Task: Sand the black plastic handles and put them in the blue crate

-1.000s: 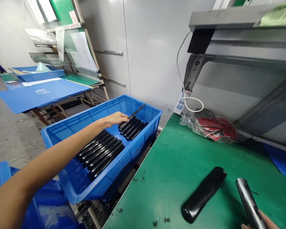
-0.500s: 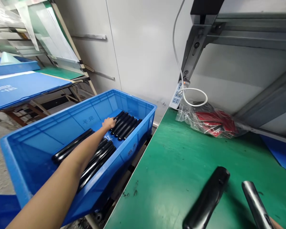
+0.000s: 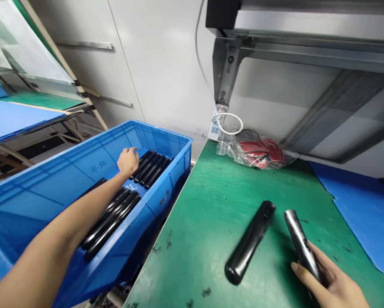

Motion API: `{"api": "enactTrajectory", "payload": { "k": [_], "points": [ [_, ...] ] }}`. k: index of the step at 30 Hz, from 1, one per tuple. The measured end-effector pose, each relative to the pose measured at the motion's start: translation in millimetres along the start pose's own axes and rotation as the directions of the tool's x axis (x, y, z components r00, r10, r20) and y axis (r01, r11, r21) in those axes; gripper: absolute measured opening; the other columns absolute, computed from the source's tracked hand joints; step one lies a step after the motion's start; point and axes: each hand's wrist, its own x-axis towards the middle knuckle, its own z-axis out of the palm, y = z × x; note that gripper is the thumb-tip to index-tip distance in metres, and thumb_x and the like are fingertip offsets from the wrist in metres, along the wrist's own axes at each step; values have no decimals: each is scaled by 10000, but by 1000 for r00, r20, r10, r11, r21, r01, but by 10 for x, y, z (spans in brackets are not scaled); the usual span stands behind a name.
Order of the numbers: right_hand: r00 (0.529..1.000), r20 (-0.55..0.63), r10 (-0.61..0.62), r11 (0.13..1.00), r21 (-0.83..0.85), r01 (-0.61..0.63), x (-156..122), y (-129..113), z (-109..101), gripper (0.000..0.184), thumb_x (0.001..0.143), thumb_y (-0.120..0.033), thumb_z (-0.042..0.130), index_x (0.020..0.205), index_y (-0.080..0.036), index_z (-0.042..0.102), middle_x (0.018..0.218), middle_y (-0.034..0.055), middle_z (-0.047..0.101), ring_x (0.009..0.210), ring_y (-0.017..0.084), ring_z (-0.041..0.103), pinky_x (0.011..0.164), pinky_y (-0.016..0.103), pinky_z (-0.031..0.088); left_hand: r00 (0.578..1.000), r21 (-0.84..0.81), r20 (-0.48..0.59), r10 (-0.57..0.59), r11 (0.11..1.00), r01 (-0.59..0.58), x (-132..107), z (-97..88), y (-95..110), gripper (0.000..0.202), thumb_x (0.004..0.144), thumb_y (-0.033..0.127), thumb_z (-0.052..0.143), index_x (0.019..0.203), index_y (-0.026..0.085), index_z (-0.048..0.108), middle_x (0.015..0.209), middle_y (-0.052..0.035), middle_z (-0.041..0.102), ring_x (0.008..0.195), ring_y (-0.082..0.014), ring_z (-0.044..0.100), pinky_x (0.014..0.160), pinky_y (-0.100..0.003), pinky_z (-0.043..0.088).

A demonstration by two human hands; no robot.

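My left hand (image 3: pixel 128 161) is inside the blue bin (image 3: pixel 92 160), just left of a row of glossy black tubes (image 3: pixel 153 169). Its fingers are apart and nothing shows in them. A second group of black tubes (image 3: pixel 118 218) lies nearer, partly hidden by my left forearm. At the lower right, my right hand (image 3: pixel 335 278) grips another black tube (image 3: pixel 299 239), which has an opening in its side and is tilted over the green tabletop (image 3: pixel 195 239). A loose black tube (image 3: pixel 251 244) with a rounded near end lies left of that hand.
Behind the tabletop are a clear plastic bag of red pieces (image 3: pixel 259 149) and a power strip (image 3: pixel 217 124) with a looped white cable. A metal frame (image 3: pixel 227 72) stands above them. A blue sheet (image 3: pixel 368 214) covers the right side. Another workbench (image 3: pixel 22 119) is at the far left.
My left hand has drawn back leftward from the far row of tubes. My right hand, holding its tube, has come further into view as the camera turned right.
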Motion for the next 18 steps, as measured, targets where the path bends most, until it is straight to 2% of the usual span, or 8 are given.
{"api": "enactTrajectory", "payload": {
  "k": [3,5,6,8,10,11,14,18],
  "points": [
    [999,31,14,999,34,-15,-26,-169,13,882,705,-731,648,1404,-202,543,1298,52,680,1205,331,630,989,392,517,991,-111,-105,80,990,-91,-29,-253,677,417,1043,364,392,1405,219,540,1397,-141,554,1260,-296,535,1078,-528,408],
    [1000,21,-10,999,41,9,-32,-229,22,866,713,-697,655,1400,-182,545,1295,62,680,1201,329,631,1007,380,500,963,-196,-64,261,943,-268,-261,-350,1291,452,1045,352,301,1389,286,588,1308,-105,637,1207,-268,576,1069,-470,422],
    [999,16,-29,999,43,29,-33,-245,26,846,725,-672,656,1398,-172,546,1292,66,681,1195,324,634,1004,367,498,925,-243,-11,379,897,-370,-454,-368,1618,416,1019,407,382,1343,323,629,1230,-75,683,1140,-250,616,1024,-432,463],
    [997,17,-71,996,51,70,-28,-260,34,800,753,-629,650,1395,-164,547,1288,63,682,1177,307,643,990,334,500,808,-328,78,584,780,-533,-950,-349,2238,426,892,585,582,1257,387,678,1128,-31,722,1050,-239,658,944,-394,517],
    [994,25,-108,992,72,106,-16,-259,39,777,766,-610,639,1391,-157,547,1285,58,682,1155,288,652,981,307,501,635,-378,243,733,674,-634,-1460,-277,2726,630,833,645,617,1367,311,609,1015,-112,726,979,-328,673,828,-486,544],
    [992,28,-123,989,85,120,-7,-253,41,777,767,-608,636,1388,-149,547,1279,59,684,1143,283,656,973,298,504,581,-370,332,743,669,-644,-1667,-232,2899,736,804,626,662,1424,242,562,1076,-170,707,1031,-378,655,815,-512,542],
    [991,30,-132,987,92,129,21,-226,41,800,753,-620,632,1386,-139,541,1250,59,696,1104,281,670,921,294,525,587,-333,459,666,742,-581,-1941,-115,3130,636,804,430,680,1337,90,613,1111,-259,676,1003,-414,664,733,-493,553],
    [994,-17,-112,992,50,113,60,-179,21,774,703,-625,673,1324,-169,603,1122,55,745,1010,305,705,791,318,563,632,-364,500,592,806,-467,-1602,-155,2893,343,748,460,710,965,203,777,813,-107,725,713,-272,704,553,-328,529]
  ]
}}
